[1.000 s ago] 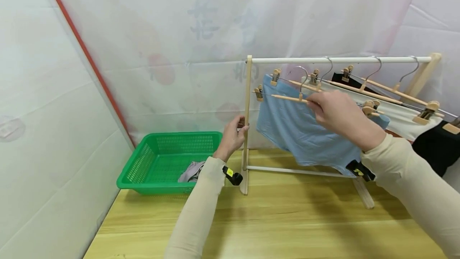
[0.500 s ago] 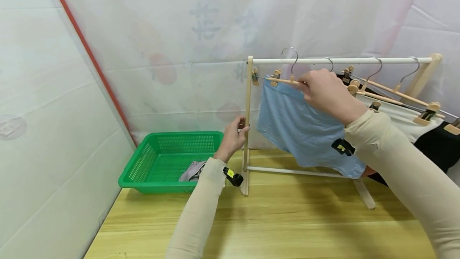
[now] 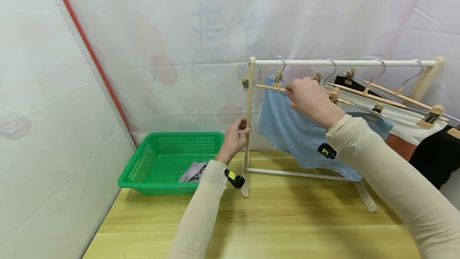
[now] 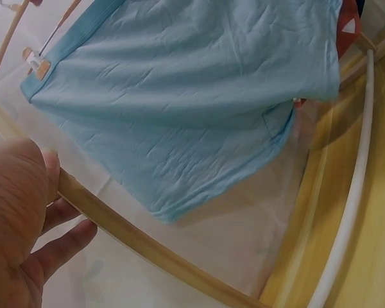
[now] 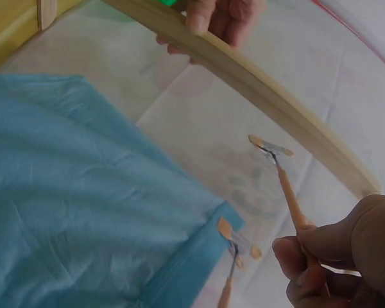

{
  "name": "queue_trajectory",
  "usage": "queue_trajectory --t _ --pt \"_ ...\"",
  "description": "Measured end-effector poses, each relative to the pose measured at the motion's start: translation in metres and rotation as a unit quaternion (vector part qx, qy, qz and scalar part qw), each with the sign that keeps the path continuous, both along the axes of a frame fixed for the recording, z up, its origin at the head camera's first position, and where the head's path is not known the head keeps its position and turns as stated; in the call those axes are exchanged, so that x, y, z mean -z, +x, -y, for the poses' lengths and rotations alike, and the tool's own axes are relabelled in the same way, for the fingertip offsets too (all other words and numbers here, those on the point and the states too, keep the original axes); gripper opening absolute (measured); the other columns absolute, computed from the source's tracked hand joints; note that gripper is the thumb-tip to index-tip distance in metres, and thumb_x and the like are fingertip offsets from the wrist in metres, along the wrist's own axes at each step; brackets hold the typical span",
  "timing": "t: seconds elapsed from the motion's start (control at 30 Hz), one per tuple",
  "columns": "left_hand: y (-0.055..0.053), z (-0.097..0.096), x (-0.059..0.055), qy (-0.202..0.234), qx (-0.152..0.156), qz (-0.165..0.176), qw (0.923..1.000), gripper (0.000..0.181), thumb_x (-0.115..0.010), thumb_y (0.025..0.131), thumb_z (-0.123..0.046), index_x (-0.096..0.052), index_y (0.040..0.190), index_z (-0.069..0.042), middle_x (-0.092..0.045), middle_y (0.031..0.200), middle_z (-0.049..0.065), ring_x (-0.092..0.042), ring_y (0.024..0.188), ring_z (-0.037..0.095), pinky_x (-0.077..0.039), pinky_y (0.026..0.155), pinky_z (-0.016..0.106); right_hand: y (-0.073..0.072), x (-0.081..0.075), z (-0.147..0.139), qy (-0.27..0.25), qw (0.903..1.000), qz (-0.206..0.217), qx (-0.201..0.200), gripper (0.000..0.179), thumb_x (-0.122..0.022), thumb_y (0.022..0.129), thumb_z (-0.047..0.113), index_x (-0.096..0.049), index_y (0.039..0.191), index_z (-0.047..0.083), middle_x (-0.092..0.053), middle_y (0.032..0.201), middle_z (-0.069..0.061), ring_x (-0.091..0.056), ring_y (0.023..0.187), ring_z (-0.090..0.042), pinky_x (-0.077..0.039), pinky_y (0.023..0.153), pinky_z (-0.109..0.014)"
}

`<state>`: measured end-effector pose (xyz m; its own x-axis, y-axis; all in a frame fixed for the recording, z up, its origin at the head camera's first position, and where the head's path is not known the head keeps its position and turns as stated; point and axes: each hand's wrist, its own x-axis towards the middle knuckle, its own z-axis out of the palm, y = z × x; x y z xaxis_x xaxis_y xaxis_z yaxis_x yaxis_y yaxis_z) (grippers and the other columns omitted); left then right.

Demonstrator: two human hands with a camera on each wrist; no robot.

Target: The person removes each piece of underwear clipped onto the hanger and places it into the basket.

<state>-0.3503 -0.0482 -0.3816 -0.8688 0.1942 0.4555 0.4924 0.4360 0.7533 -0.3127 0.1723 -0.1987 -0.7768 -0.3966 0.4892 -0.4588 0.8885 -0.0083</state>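
My right hand (image 3: pixel 312 101) grips the wooden bar of a clip hanger (image 5: pixel 292 196) with no garment in its clips. The hanger's metal hook (image 3: pixel 284 65) is at the left end of the rack's white rail (image 3: pixel 302 62); whether it rests there I cannot tell. Behind it, light blue underpants (image 3: pixel 287 131) hang from another clip hanger. My left hand (image 3: pixel 233 141) holds the wooden post (image 3: pixel 248 107) of the small clothes rack, thumb in front and fingers behind, as the right wrist view shows.
White (image 3: pixel 409 125) and black (image 3: pixel 435 155) garments hang on hangers at right. A green basket (image 3: pixel 158 190) with a greyish cloth (image 3: pixel 194 171) stands left of the rack on the wooden table (image 3: pixel 280 219). A patterned curtain (image 3: pixel 161 31) is behind.
My right hand first raised the hanger above rail height, then lowered it and moved left, bringing its hook to the rail's left end. My left hand has stayed on the post.
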Motion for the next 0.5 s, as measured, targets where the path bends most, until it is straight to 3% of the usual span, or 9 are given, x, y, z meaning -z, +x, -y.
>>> queue_trajectory --t 0.27,0.5 --pt "0.002 -0.0065 -0.001 -0.003 0.004 0.006 1.0 0.032 -0.052 0.106 -0.013 -0.054 0.138 -0.007 -0.065 0.126 0.013 -0.063 0.121 0.026 -0.057 0.098 0.039 0.0028 0.0112 0.0029 0.006 0.9998 -0.016 -0.01 0.025 -0.056 0.101 0.01 -0.072 0.083 0.002 -0.066 0.069 -0.014 -0.053 0.059 -0.029 -0.041 0.064 -0.047" --pt "0.0034 -0.0086 -0.0033 -0.008 0.008 0.006 0.9999 0.033 -0.052 0.106 -0.014 -0.053 0.138 -0.006 -0.065 0.126 0.012 -0.063 0.122 0.027 -0.058 0.098 0.04 0.0086 0.0046 0.0056 0.021 0.9996 0.017 0.006 0.022 -0.056 0.101 0.011 -0.073 0.092 0.0 -0.07 0.078 -0.017 -0.057 0.061 -0.028 -0.043 0.058 -0.044"
